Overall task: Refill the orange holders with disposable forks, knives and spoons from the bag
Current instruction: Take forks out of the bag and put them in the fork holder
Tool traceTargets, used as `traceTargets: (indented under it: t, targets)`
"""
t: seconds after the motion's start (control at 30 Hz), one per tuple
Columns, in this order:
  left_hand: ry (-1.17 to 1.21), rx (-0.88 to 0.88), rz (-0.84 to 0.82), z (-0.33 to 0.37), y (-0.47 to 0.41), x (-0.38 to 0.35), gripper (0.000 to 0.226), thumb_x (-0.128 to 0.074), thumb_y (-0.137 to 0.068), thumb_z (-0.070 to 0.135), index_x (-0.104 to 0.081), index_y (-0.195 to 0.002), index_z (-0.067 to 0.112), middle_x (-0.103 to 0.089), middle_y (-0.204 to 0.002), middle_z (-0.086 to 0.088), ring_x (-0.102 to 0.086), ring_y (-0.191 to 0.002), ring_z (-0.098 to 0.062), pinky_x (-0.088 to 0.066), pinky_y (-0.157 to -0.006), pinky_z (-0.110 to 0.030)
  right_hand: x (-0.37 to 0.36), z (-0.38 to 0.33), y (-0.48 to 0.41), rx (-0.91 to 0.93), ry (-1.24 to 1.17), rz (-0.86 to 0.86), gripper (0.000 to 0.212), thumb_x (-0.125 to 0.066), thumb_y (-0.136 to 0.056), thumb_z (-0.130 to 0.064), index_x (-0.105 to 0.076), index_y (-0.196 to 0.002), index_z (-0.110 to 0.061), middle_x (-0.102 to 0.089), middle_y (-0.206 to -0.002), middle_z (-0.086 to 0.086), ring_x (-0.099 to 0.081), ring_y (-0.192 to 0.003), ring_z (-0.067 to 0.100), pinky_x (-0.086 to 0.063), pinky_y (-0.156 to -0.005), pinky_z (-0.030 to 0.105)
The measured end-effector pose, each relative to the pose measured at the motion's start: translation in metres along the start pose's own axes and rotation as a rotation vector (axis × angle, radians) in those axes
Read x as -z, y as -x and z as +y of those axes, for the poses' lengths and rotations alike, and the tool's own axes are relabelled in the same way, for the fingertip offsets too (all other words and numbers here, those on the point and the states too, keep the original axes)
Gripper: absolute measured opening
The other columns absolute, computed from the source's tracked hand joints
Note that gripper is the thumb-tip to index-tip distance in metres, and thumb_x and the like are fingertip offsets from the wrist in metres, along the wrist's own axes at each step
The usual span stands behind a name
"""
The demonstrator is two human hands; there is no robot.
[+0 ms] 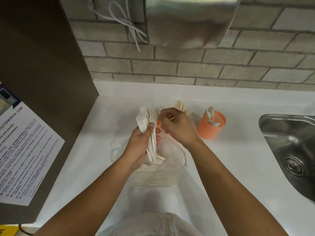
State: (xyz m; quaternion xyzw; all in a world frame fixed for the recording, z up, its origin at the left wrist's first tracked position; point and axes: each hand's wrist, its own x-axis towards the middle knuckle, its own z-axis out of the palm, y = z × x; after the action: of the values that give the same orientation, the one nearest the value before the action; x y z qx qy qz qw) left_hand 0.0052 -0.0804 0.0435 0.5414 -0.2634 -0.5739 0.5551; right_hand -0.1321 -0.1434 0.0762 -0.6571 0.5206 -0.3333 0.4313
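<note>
**Refilling, fork stage.** We view a white tabletop (230,150) with a steel sink (289,138) set into its right side. A clear bag (170,171) lies on it beneath both hands, with pale cutlery visible inside.

Above the bag the left hand (139,143) is raised, palm turned inward. Its grip wraps round the handles of a thick bundle of forks (148,118), tines fanned upward. The right hand (179,128), wrist bent and knuckles toward us, pinches a thin orange edge between thumb and forefinger. This seems to be the rim of a second orange holder (158,124), which the hand largely hides; pale utensils (179,104) stand behind it. Farther right, an orange holder (211,126) with spoons stands apart from both hands.

We judge the fanned bundle the chief risk. So many forks, held low on the handles, may snag on the rim, slip, and scatter over the tabletop or toward the sink. A light holder steadied only by a pinch may also tip as the bundle enters.
</note>
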Motion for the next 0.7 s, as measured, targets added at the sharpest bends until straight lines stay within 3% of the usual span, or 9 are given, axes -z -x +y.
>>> traceTargets:
  t: [0.07, 0.13, 0.2, 0.27, 0.47, 0.53, 0.6, 0.7]
  targets:
    - [-0.047, 0.024, -0.041, -0.002, 0.003, -0.003, 0.030, -0.057, -0.108, 0.030, -0.070, -0.120, 0.006, -0.079, -0.092, -0.007, -0.072, -0.073, -0.019, -0.059, -0.064, -0.029, -0.003, 0.000, -0.006, -0.042, 0.013, -0.081, 0.027, -0.070, -0.096, -0.030, -0.067, -0.117, -0.014, -0.068, -0.089, -0.002, -0.072, -0.072, 0.022, -0.058, -0.076, 0.034]
    - [-0.027, 0.054, -0.055, -0.003, 0.006, -0.005, 0.029, -0.057, -0.107, 0.030, -0.071, -0.119, 0.008, -0.079, -0.093, -0.008, -0.073, -0.073, -0.017, -0.060, -0.063, -0.029, -0.007, 0.004, -0.010, -0.041, 0.049, -0.061, 0.021, -0.073, -0.094, -0.025, -0.067, -0.107, -0.010, -0.066, -0.080, 0.000, -0.068, -0.066, 0.018, -0.055, -0.070, 0.030]
    - [0.032, 0.084, -0.043, -0.004, 0.006, -0.005, 0.031, -0.057, -0.108, 0.029, -0.072, -0.119, 0.004, -0.078, -0.096, -0.011, -0.072, -0.075, -0.019, -0.062, -0.065, -0.030, -0.008, 0.010, -0.014, -0.078, -0.012, -0.024, 0.022, -0.074, -0.091, -0.020, -0.064, -0.092, -0.002, -0.061, -0.070, 0.011, -0.058, -0.059, 0.018, -0.050, -0.066, 0.035]
    - [0.074, 0.102, -0.050, -0.005, 0.005, -0.001, 0.031, -0.056, -0.109, 0.024, -0.070, -0.124, 0.001, -0.077, -0.102, -0.015, -0.073, -0.079, -0.022, -0.063, -0.069, -0.033, -0.008, 0.014, -0.015, -0.122, -0.056, 0.005, 0.026, -0.074, -0.090, -0.019, -0.061, -0.089, 0.004, -0.055, -0.068, 0.012, -0.053, -0.060, 0.021, -0.046, -0.064, 0.039]
    - [-0.011, 0.098, -0.057, -0.012, 0.001, 0.008, 0.026, -0.054, -0.108, 0.009, -0.068, -0.129, 0.007, -0.078, -0.113, -0.017, -0.079, -0.097, -0.032, -0.065, -0.079, -0.046, -0.008, 0.012, -0.010, -0.119, -0.051, 0.020, 0.020, -0.072, -0.093, -0.015, -0.065, -0.084, 0.000, -0.064, -0.078, 0.026, -0.062, -0.061, 0.025, -0.056, -0.062, 0.041]
    - [-0.047, 0.086, -0.049, -0.014, -0.002, 0.010, 0.025, -0.055, -0.107, 0.009, -0.068, -0.129, 0.005, -0.079, -0.110, -0.020, -0.078, -0.098, -0.035, -0.064, -0.085, -0.053, -0.005, 0.014, -0.011, -0.125, -0.057, 0.024, 0.026, -0.071, -0.094, -0.012, -0.061, -0.070, -0.010, -0.058, -0.063, 0.013, -0.064, -0.058, 0.025, -0.056, -0.061, 0.038]
    - [-0.086, 0.076, -0.044, -0.016, -0.004, 0.012, 0.024, -0.058, -0.106, 0.010, -0.070, -0.126, 0.007, -0.079, -0.108, -0.021, -0.077, -0.100, -0.037, -0.060, -0.095, -0.060, -0.003, 0.014, -0.011, -0.140, -0.058, 0.016, 0.039, -0.071, -0.095, -0.012, -0.053, -0.061, -0.019, -0.048, -0.052, -0.004, -0.066, -0.054, 0.024, -0.058, -0.064, 0.045]
    - [-0.125, 0.062, -0.034, -0.018, -0.007, 0.015, 0.023, -0.063, -0.104, 0.014, -0.074, -0.125, 0.014, -0.079, -0.114, -0.014, -0.075, -0.110, -0.035, -0.054, -0.105, -0.060, -0.002, 0.013, -0.009, -0.139, -0.057, -0.014, 0.043, -0.070, -0.096, -0.011, -0.049, -0.059, -0.020, -0.040, -0.048, -0.010, -0.064, -0.050, 0.022, -0.057, -0.069, 0.055]
